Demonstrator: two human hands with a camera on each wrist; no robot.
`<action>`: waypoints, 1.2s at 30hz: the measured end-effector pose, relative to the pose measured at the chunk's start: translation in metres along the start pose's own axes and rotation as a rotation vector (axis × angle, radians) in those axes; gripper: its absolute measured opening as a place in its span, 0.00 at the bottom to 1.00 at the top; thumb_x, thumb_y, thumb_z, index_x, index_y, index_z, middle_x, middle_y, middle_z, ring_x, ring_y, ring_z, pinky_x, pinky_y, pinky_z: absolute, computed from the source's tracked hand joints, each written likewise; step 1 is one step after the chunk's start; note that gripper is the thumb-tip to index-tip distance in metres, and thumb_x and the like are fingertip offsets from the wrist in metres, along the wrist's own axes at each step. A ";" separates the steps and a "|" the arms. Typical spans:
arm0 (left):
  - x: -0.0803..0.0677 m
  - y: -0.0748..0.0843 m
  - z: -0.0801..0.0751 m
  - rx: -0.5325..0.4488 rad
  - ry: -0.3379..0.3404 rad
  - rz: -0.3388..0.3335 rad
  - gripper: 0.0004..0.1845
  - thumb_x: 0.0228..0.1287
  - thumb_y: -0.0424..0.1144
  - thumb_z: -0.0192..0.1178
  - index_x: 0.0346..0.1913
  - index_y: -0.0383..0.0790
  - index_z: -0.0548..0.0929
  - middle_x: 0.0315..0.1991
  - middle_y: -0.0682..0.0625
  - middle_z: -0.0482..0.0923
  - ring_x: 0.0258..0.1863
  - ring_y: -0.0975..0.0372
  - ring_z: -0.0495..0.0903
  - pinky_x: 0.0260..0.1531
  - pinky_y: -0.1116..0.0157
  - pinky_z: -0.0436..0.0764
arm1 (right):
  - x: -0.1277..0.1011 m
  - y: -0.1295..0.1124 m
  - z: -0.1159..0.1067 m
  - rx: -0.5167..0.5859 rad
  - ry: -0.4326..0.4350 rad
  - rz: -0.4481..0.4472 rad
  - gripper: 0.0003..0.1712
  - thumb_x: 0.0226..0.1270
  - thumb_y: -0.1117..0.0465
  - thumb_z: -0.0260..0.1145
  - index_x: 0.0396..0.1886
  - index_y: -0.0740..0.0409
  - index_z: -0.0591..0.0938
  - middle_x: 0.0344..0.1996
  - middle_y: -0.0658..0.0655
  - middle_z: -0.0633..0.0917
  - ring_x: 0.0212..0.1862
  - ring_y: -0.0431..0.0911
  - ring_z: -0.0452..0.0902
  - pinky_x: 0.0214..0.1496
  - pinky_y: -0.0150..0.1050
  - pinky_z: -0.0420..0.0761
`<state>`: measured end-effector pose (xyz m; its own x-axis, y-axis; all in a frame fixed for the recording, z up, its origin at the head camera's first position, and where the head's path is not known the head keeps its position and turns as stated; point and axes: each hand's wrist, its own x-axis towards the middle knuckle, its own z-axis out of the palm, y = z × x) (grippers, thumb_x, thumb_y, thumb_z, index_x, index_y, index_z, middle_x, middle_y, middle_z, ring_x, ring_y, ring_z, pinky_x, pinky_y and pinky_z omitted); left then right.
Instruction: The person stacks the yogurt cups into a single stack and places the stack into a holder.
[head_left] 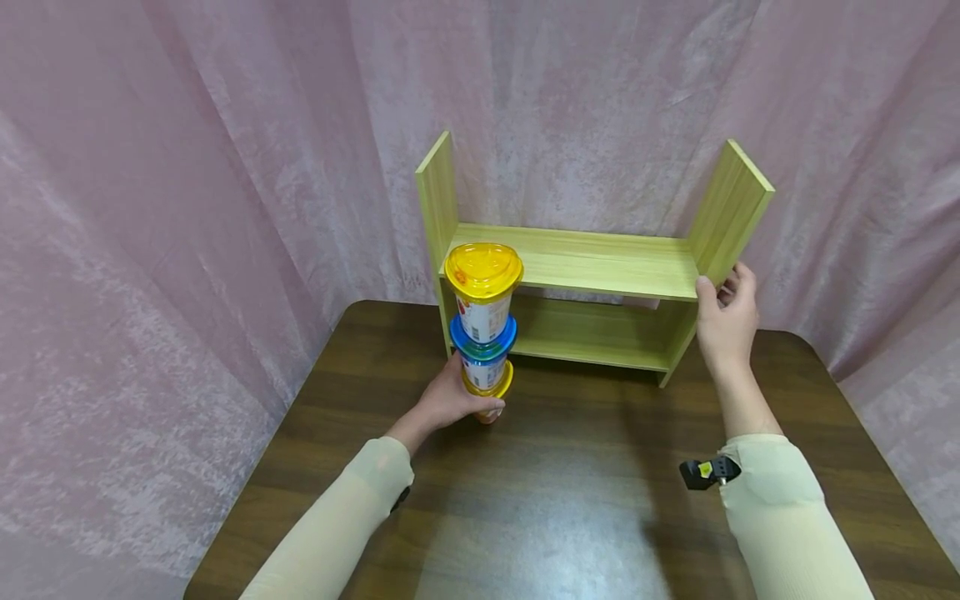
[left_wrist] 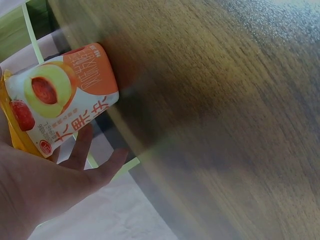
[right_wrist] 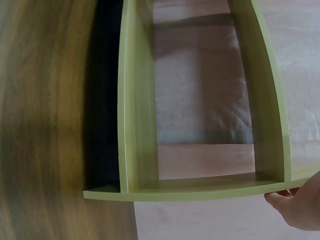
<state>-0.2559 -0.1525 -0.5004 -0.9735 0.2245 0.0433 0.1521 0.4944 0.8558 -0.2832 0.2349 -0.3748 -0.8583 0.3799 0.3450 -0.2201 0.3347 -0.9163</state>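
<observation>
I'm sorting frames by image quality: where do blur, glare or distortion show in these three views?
Head view: sharp, with a pale glare patch on the table near the front edge and a shadow under the shelf. Left wrist view: the table is smeared and blurred, while the cup print stays readable. Right wrist view: the shelf's straight boards bow into curves, and the table beside it is soft.

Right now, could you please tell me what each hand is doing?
Left hand: grips the bottom cup of the stack.
Right hand: holds the shelf side panel.

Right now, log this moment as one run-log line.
left hand: grips bottom cup of three-cup stack | right hand: holds shelf right panel | table
</observation>
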 end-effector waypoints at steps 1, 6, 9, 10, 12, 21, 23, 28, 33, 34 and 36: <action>0.000 0.000 0.000 0.003 -0.002 -0.001 0.49 0.43 0.47 0.77 0.65 0.63 0.56 0.57 0.61 0.67 0.54 0.61 0.72 0.58 0.50 0.71 | 0.001 0.000 0.001 0.013 -0.005 0.015 0.30 0.70 0.49 0.53 0.70 0.44 0.60 0.64 0.58 0.70 0.60 0.46 0.69 0.62 0.38 0.69; 0.000 -0.001 0.000 -0.002 -0.009 0.000 0.49 0.43 0.48 0.77 0.66 0.62 0.56 0.57 0.60 0.67 0.55 0.61 0.72 0.58 0.51 0.71 | 0.005 -0.001 0.004 0.023 -0.012 0.039 0.31 0.70 0.52 0.54 0.71 0.46 0.59 0.63 0.59 0.70 0.59 0.46 0.70 0.57 0.37 0.72; -0.001 -0.001 0.001 -0.008 -0.013 0.001 0.49 0.43 0.47 0.77 0.66 0.62 0.56 0.57 0.60 0.67 0.55 0.61 0.72 0.58 0.51 0.71 | 0.007 0.001 0.004 -0.024 0.004 0.047 0.31 0.69 0.53 0.55 0.70 0.47 0.60 0.62 0.58 0.71 0.58 0.48 0.71 0.54 0.37 0.74; -0.001 -0.002 0.001 -0.009 -0.014 -0.002 0.49 0.43 0.47 0.77 0.66 0.62 0.56 0.57 0.60 0.67 0.55 0.62 0.72 0.58 0.51 0.70 | 0.007 0.001 0.004 -0.045 0.009 0.052 0.31 0.69 0.53 0.55 0.70 0.47 0.60 0.62 0.58 0.71 0.58 0.48 0.71 0.54 0.37 0.74; -0.001 -0.002 0.002 -0.008 -0.015 -0.005 0.49 0.43 0.47 0.77 0.66 0.63 0.55 0.57 0.60 0.67 0.55 0.62 0.72 0.58 0.51 0.70 | 0.009 0.002 0.005 -0.082 0.018 0.061 0.31 0.69 0.55 0.56 0.70 0.48 0.60 0.63 0.58 0.71 0.59 0.49 0.71 0.53 0.38 0.75; -0.001 0.000 0.003 -0.011 -0.023 0.009 0.50 0.42 0.51 0.77 0.66 0.62 0.55 0.59 0.60 0.66 0.56 0.62 0.71 0.59 0.51 0.70 | 0.013 0.007 0.005 -0.247 0.095 0.055 0.27 0.68 0.62 0.53 0.67 0.55 0.66 0.57 0.59 0.78 0.52 0.48 0.77 0.49 0.37 0.77; -0.001 0.001 0.002 -0.009 -0.020 0.003 0.50 0.42 0.50 0.77 0.66 0.62 0.55 0.59 0.60 0.66 0.56 0.61 0.71 0.59 0.51 0.70 | 0.013 0.008 0.005 -0.269 0.101 0.057 0.26 0.68 0.62 0.53 0.66 0.56 0.67 0.55 0.59 0.80 0.49 0.48 0.78 0.45 0.35 0.77; -0.001 0.000 0.001 -0.030 -0.023 0.002 0.49 0.44 0.45 0.77 0.66 0.62 0.55 0.59 0.59 0.66 0.57 0.60 0.71 0.59 0.49 0.69 | 0.014 0.010 0.005 -0.331 0.121 0.047 0.24 0.68 0.61 0.52 0.63 0.59 0.71 0.47 0.62 0.83 0.39 0.45 0.76 0.38 0.31 0.72; 0.001 -0.001 0.001 -0.073 -0.019 0.022 0.50 0.45 0.41 0.77 0.67 0.63 0.55 0.60 0.59 0.66 0.57 0.60 0.70 0.60 0.49 0.68 | 0.015 0.009 0.006 -0.348 0.130 0.026 0.23 0.68 0.61 0.52 0.62 0.59 0.72 0.43 0.62 0.84 0.36 0.45 0.75 0.36 0.32 0.71; 0.001 -0.001 0.001 -0.086 -0.019 0.025 0.50 0.45 0.40 0.76 0.67 0.63 0.54 0.60 0.58 0.65 0.58 0.60 0.70 0.60 0.49 0.68 | 0.015 0.009 0.007 -0.349 0.132 0.019 0.23 0.67 0.61 0.52 0.62 0.60 0.72 0.43 0.62 0.84 0.36 0.46 0.76 0.36 0.32 0.71; 0.001 -0.002 0.002 -0.108 -0.017 0.019 0.51 0.45 0.40 0.77 0.67 0.62 0.53 0.61 0.58 0.65 0.58 0.60 0.69 0.60 0.50 0.68 | 0.015 0.010 0.007 -0.352 0.135 0.011 0.24 0.68 0.62 0.52 0.62 0.60 0.72 0.43 0.63 0.84 0.37 0.48 0.76 0.36 0.32 0.72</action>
<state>-0.2567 -0.1518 -0.5026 -0.9674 0.2477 0.0521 0.1503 0.3966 0.9056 -0.3011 0.2378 -0.3799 -0.7860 0.4869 0.3810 -0.0186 0.5973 -0.8018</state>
